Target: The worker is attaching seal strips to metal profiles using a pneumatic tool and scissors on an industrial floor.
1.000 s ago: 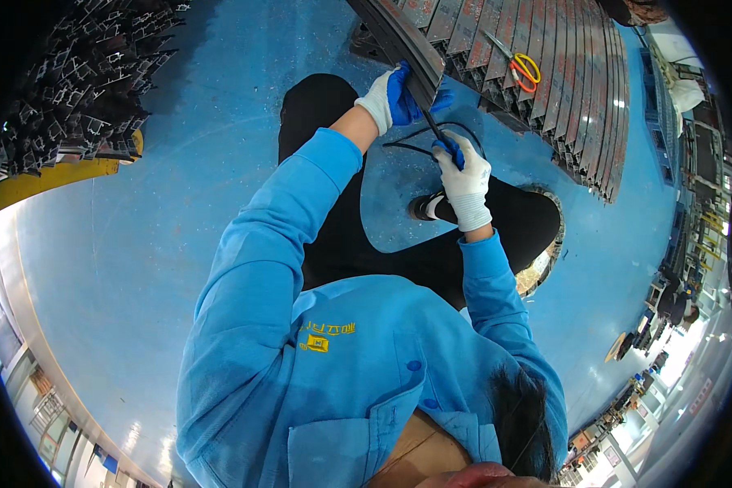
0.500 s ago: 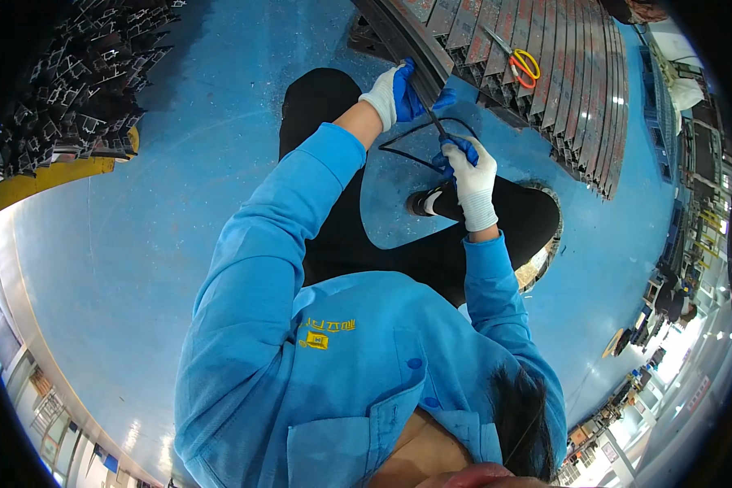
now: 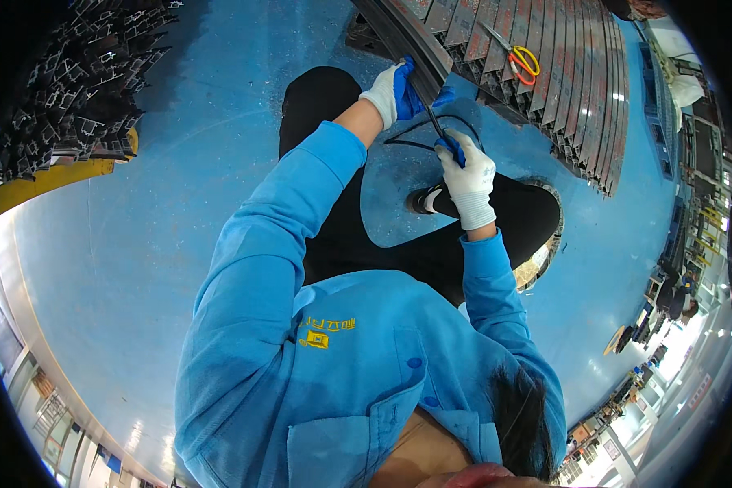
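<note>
Right grip (image 3: 467, 174) on black strip (image 3: 436, 123), slightly nearer black profile (image 3: 417, 53) than before

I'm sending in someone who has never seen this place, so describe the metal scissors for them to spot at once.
Find the broad stack of long, dark grey, red-smudged bars at the picture's top, right of centre. On it lie the metal scissors, silver blades pointing up-left. Looped handles, one yellow and one red-orange, set them apart from the straight bars beneath.
</note>
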A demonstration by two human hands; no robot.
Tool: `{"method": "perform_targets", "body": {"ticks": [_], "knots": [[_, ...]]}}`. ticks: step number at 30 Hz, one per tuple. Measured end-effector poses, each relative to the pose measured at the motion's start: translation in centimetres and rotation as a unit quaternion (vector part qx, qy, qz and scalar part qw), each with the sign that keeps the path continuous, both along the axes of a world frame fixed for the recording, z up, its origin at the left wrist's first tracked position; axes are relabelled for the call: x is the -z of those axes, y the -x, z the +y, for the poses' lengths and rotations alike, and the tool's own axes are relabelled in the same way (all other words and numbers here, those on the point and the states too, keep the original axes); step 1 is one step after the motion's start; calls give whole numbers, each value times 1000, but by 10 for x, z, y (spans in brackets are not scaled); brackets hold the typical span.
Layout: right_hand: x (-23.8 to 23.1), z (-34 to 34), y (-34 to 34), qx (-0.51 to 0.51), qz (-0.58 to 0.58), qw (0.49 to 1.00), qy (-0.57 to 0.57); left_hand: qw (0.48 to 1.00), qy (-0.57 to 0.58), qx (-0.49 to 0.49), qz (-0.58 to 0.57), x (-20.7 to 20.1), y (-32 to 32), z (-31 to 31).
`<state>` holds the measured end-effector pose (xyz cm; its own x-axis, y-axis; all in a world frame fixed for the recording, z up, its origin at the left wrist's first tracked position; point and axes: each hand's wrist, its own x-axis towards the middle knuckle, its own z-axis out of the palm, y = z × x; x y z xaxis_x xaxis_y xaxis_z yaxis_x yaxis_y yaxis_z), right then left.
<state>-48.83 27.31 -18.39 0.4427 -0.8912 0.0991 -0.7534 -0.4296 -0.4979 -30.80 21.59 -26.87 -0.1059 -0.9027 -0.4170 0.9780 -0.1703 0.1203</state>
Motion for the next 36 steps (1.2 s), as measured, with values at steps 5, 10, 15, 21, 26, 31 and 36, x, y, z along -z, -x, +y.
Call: {"method": "perform_targets", "body": {"ticks": [5, 10, 15, 21, 26, 31, 36], "knots": [[2, -3, 0, -33, -50, 998, 16, 1000, 8, 9, 17, -4, -2, 1], [12, -11, 0, -44, -74, 996, 2, 1000, 29, 1, 1, 2, -1, 1], [22, -21, 0, -47, -78, 996, -26, 999, 39, 1, -7, 12, -1, -1], [17, -23, -27, -23, 9, 1000, 14, 995, 57, 76, 25, 4, -4, 3], [19, -4, -5, -119, -131, 984, -12, 1000, 20, -13, -2, 9, -6, 3], [19, -26, -25, -161, 20, 985, 65, 999, -40, -4, 6, -11, -2, 5], [32, -40, -38, -215, 69, 971, 83, 994, 18, -93, -54, -29, -4, 6]]}}
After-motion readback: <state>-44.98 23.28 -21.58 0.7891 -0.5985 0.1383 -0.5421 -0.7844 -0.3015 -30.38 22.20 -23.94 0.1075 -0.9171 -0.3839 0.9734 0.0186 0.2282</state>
